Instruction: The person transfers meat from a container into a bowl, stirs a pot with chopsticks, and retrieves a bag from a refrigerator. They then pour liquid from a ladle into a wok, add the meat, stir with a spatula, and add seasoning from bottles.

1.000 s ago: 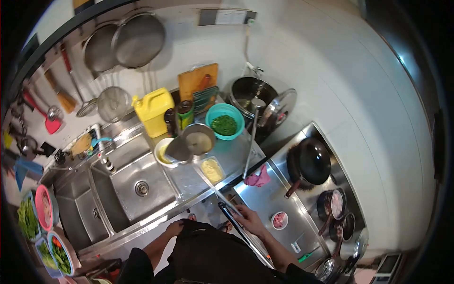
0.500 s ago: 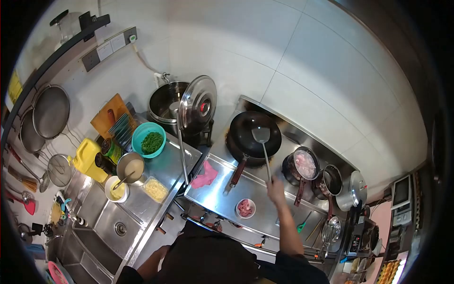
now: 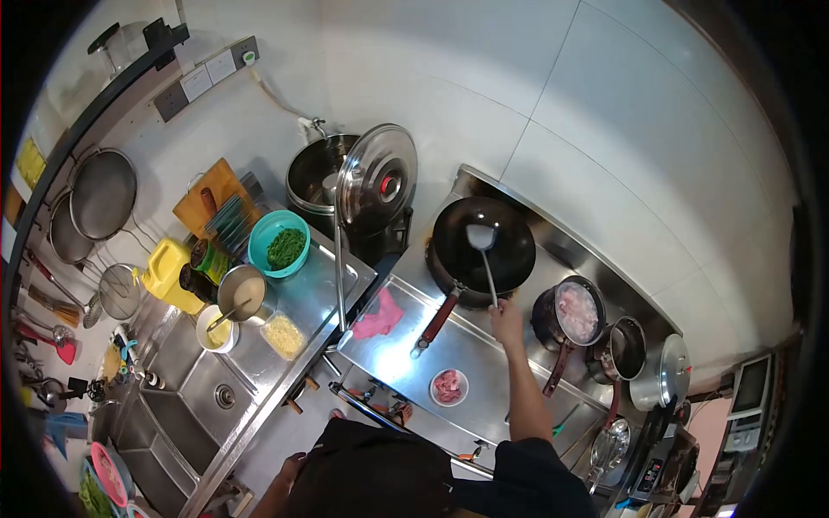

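Observation:
My right hand (image 3: 507, 325) is closed around the handle of a metal wok spatula (image 3: 482, 239). The spatula's blade is inside a black wok (image 3: 511, 274), whose wooden handle (image 3: 441, 318) points toward me. The wok stands on the stove and looks dark and glossy inside, with no food visible. A small white bowl of raw sliced meat (image 3: 448, 388) sits on the steel counter below the wok. At my side, next to the dark clothing, hangs my left hand (image 3: 292, 469); its fingers are mostly hidden.
A pink cloth (image 3: 378, 314) lies left of the wok handle. To the right stand a pot with pale meat (image 3: 577, 312) and a dark saucepan (image 3: 623, 345). On the left counter are a teal bowl of chopped greens (image 3: 286, 248), a steel bowl (image 3: 245, 292) and a sink (image 3: 199, 406).
The view has shifted a little. My right hand has moved closer to the wok, and the spatula blade has slid farther in toward its far side.

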The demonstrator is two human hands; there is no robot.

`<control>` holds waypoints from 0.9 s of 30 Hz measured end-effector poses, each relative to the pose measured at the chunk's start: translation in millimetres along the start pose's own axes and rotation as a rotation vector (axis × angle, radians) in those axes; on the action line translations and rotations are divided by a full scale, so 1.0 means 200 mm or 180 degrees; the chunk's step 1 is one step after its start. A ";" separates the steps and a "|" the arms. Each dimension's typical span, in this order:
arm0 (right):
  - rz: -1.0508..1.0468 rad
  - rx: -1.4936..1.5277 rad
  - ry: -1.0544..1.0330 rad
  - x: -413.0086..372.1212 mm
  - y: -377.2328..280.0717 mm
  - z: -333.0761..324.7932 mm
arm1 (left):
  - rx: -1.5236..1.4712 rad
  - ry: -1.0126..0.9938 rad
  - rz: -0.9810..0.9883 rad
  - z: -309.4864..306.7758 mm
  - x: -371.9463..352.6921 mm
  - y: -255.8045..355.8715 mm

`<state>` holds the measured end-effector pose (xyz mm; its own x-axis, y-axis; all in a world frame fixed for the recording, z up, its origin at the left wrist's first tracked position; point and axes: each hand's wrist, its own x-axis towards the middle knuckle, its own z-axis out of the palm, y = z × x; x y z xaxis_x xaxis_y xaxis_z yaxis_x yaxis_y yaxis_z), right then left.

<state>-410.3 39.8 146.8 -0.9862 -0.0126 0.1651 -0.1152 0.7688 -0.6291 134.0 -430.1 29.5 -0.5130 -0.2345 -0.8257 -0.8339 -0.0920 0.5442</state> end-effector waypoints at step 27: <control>0.1123 -0.0290 0.0404 -0.49 -0.24 0.21 | 0.1609 -0.0309 0.1013 0.11 0.45 0.27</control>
<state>-312.9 -22.1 129.0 -0.9401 0.3378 0.0469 0.2454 0.7655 -0.5949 38.7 -435.8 -19.4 -0.7495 -0.0834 -0.6567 -0.6176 0.4450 0.6484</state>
